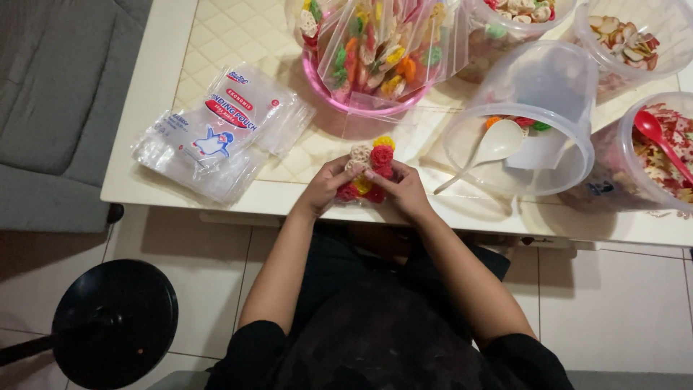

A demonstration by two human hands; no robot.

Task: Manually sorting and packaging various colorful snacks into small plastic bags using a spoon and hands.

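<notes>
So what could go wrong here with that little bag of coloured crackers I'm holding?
Both hands, left hand and right hand, pinch the small clear plastic bag of coloured wheel-shaped crackers at the white table's edge; dropped pieces would likely hit the floor. The brittle-looking crackers could crack under a tight squeeze.

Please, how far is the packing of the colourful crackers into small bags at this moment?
Done: filled clear bags already lie in the pink bowl. In hand: the left hand and right hand hold one small bag of crackers at the table edge. Left: a stack of empty pouches and loose crackers in the clear tubs.
</notes>
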